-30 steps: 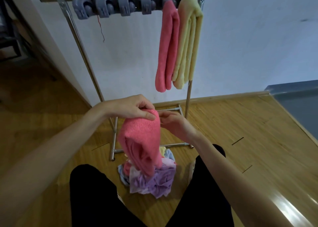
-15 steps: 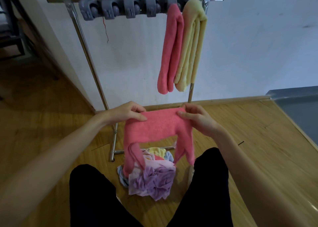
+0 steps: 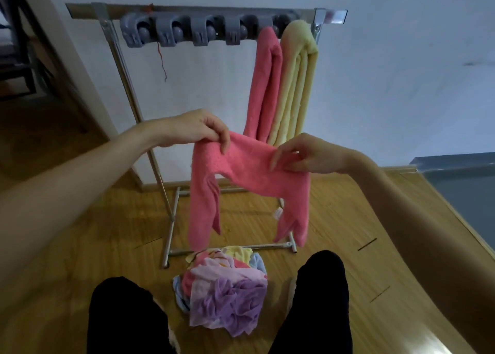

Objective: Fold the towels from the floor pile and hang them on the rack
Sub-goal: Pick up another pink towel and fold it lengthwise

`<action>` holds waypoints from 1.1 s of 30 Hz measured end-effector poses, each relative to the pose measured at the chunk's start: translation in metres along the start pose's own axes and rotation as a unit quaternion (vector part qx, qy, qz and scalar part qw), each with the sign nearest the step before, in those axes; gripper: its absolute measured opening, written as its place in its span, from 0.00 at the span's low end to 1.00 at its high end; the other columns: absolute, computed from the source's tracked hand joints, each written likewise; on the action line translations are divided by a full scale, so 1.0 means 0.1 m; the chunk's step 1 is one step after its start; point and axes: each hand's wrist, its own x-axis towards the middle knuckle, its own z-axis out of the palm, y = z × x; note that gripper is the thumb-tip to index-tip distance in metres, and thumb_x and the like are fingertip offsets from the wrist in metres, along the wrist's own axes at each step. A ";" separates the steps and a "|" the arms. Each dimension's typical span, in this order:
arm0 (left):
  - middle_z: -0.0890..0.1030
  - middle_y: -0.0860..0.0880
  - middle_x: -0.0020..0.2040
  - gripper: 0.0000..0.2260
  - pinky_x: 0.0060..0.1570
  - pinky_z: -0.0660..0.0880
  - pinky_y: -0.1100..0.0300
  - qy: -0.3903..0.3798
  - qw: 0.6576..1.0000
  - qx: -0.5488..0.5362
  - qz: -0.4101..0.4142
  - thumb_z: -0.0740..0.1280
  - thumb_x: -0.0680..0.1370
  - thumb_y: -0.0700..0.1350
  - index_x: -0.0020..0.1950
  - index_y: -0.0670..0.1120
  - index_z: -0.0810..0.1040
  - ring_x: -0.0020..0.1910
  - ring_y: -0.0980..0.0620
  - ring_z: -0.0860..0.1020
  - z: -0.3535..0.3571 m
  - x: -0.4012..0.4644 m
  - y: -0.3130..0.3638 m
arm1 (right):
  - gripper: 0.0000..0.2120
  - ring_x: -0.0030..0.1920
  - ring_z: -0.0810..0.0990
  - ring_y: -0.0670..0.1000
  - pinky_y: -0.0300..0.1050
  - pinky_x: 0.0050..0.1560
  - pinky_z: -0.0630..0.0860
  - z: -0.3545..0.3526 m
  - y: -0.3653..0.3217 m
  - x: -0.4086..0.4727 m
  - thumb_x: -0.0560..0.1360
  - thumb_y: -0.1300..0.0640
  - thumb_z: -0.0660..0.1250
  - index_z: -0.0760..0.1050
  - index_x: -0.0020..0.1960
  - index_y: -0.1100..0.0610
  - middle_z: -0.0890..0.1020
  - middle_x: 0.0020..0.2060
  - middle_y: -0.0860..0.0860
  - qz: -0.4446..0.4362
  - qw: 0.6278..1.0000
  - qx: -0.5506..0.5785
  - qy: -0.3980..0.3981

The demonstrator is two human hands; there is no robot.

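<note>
My left hand point(image 3: 198, 128) pinches one top corner of the pink towel point(image 3: 241, 171), thumb and fingers curled over the edge; my right hand point(image 3: 302, 154) grips the other end, fingers bent round the cloth. Between my hands the towel stretches in a flat band, and from each end a folded length hangs down — the left one straight, the right one ending in a point with a small white tag point(image 3: 277, 213) showing beside it. The towel is held in the air in front of the rack point(image 3: 171, 214), above the floor.

Behind it, two folded towels hang at the right end of the rack's top bar: a pink one point(image 3: 263, 85) and, touching it on the right, a yellow one point(image 3: 297, 85). A row of grey clips point(image 3: 187, 32) sits along the bar to their left, and a red thread point(image 3: 162, 61) dangles under them.

Below my hands, the floor pile point(image 3: 227, 289) lies between my knees — lilac, pale pink, yellow and blue cloth bunched together on the wooden floor point(image 3: 361, 219), just beside the rack's foot bar. My legs point(image 3: 126, 319) are in black trousers.
</note>
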 end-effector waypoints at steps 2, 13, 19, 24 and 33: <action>0.79 0.53 0.50 0.13 0.44 0.69 0.68 -0.008 0.998 0.058 0.011 0.61 0.78 0.34 0.44 0.46 0.83 0.45 0.64 0.75 -0.18 0.11 0.13 | 0.20 0.50 0.78 0.35 0.28 0.52 0.71 -0.22 -0.05 0.08 0.71 0.74 0.62 0.83 0.52 0.56 0.83 0.49 0.42 0.011 0.999 -0.037 0.010; 0.80 0.55 0.53 0.19 0.57 0.74 0.54 0.141 0.948 0.253 0.132 0.70 0.69 0.40 0.58 0.54 0.81 0.52 0.55 0.78 -1.12 0.70 0.59 | 0.16 0.36 0.75 0.36 0.29 0.42 0.69 -1.34 -0.27 0.47 0.73 0.68 0.64 0.82 0.54 0.54 0.81 0.37 0.46 0.011 0.958 -0.068 0.277; 0.80 0.45 0.57 0.21 0.54 0.67 0.63 0.272 0.893 0.319 0.164 0.69 0.70 0.36 0.62 0.48 0.79 0.56 0.46 0.77 -1.30 1.09 0.61 | 0.14 0.47 0.79 0.46 0.30 0.47 0.68 -1.67 -0.29 0.84 0.69 0.65 0.68 0.82 0.54 0.56 0.84 0.48 0.52 0.019 0.911 -0.203 0.359; 0.78 0.42 0.56 0.22 0.53 0.71 0.56 0.290 0.879 0.357 0.124 0.67 0.70 0.36 0.63 0.48 0.78 0.55 0.43 0.76 -1.35 1.40 0.58 | 0.18 0.53 0.77 0.59 0.47 0.45 0.73 -1.73 -0.14 1.19 0.70 0.64 0.62 0.79 0.57 0.53 0.78 0.52 0.56 0.075 0.873 -0.307 0.371; 0.73 0.41 0.50 0.14 0.38 0.68 0.49 0.424 0.804 0.403 0.110 0.60 0.74 0.31 0.56 0.41 0.75 0.46 0.39 0.76 -1.10 1.72 0.53 | 0.17 0.58 0.72 0.57 0.46 0.39 0.64 -1.40 -0.01 1.52 0.76 0.58 0.64 0.69 0.64 0.57 0.70 0.61 0.53 0.091 0.817 -0.362 0.440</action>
